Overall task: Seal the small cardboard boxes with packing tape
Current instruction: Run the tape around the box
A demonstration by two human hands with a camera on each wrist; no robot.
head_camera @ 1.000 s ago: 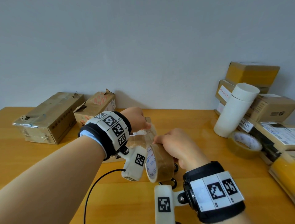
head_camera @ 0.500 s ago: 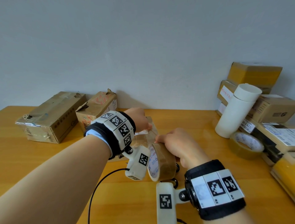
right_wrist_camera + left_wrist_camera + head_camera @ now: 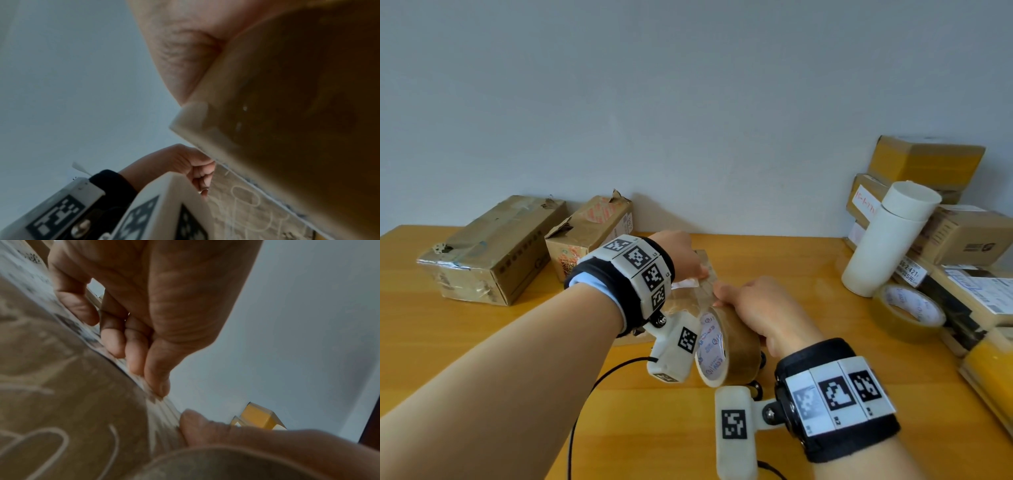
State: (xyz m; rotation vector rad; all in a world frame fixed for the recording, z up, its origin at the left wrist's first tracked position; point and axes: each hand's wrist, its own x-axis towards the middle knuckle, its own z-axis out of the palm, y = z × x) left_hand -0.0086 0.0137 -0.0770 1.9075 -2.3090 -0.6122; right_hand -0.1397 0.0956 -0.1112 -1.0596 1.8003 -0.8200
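A small cardboard box (image 3: 690,300) lies at the table's middle, mostly hidden under both hands; its top shows a white label and shiny tape. My left hand (image 3: 697,272) grips its far edge, curled fingers (image 3: 141,353) and thumb on the top face (image 3: 61,386). Just in front of the box, my right hand (image 3: 727,295) holds a brown packing tape roll (image 3: 738,346) on edge, its thumb (image 3: 195,426) pressed against the box. In the right wrist view the tape roll (image 3: 298,97) fills the frame beside the box (image 3: 246,211) and my left hand (image 3: 185,165).
Two worn boxes (image 3: 493,250) (image 3: 589,236) stand at the back left by the wall. At the right are stacked boxes (image 3: 928,161), a white tube (image 3: 887,240), a second tape roll (image 3: 907,311) and a yellow-taped box (image 3: 989,370). A black cable (image 3: 599,383) trails under my left wrist.
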